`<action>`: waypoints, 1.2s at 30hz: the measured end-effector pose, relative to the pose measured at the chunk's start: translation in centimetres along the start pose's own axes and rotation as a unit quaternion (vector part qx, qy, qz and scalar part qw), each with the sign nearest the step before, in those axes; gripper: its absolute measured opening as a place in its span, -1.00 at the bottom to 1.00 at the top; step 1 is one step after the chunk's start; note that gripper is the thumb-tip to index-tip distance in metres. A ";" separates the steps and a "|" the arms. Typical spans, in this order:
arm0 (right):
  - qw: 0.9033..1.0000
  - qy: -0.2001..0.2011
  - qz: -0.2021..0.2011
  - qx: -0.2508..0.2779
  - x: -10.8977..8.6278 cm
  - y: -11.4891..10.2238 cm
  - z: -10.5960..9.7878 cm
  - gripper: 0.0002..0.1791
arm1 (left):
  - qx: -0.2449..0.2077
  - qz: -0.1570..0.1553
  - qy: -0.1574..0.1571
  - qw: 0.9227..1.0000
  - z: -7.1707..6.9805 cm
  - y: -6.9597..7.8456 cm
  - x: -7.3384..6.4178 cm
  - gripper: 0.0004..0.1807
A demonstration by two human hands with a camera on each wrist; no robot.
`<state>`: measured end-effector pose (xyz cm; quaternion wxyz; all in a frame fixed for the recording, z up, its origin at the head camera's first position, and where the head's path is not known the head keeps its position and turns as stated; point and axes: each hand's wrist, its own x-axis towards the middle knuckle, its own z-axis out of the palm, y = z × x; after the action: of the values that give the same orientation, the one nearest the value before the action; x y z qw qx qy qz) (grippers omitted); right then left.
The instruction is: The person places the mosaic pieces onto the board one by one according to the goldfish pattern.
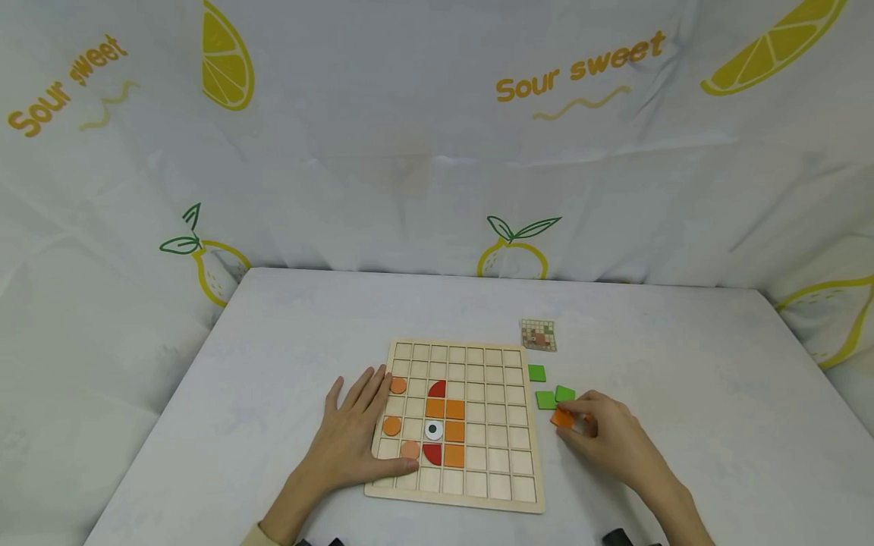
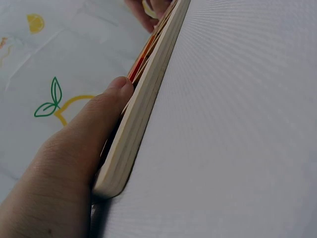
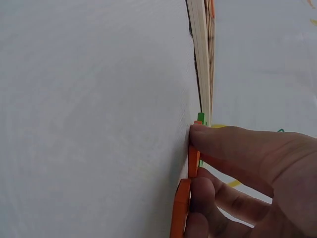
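A wooden grid board (image 1: 486, 437) lies on the table, bearing red quarter-round tiles (image 1: 432, 454), orange square tiles (image 1: 454, 431), round orange pieces (image 1: 392, 426) and a white eye disc (image 1: 433, 430). Spread over the board's left side, my left hand (image 1: 355, 440) rests with its thumb along the near edge; the left wrist view shows that thumb (image 2: 99, 116) on the board's rim. Right of the board, my right hand (image 1: 614, 436) pinches an orange square tile (image 1: 562, 418) between thumb and fingers. Another orange tile (image 3: 180, 210) sits under its curled fingers in the right wrist view.
Green square tiles (image 1: 545, 400) lie between the board and my right hand. A small pattern card (image 1: 539, 334) is on the table beyond the board's far right corner. Behind the table hangs a white cloth (image 1: 382, 152) with lemon prints.
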<state>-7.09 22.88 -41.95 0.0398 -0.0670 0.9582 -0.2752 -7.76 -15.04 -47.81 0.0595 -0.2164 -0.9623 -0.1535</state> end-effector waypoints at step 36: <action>0.996 0.000 -0.075 0.058 1.9 -4.5 0.3 -0.65 | 0.005 -0.004 -0.004 1.000 0.1 -0.1 0.1 0.41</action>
<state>-8.47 18.65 -39.84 0.0229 -0.1363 0.9330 -0.3322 -7.84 -15.03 -47.89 0.0562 -0.2128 -0.9641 -0.1484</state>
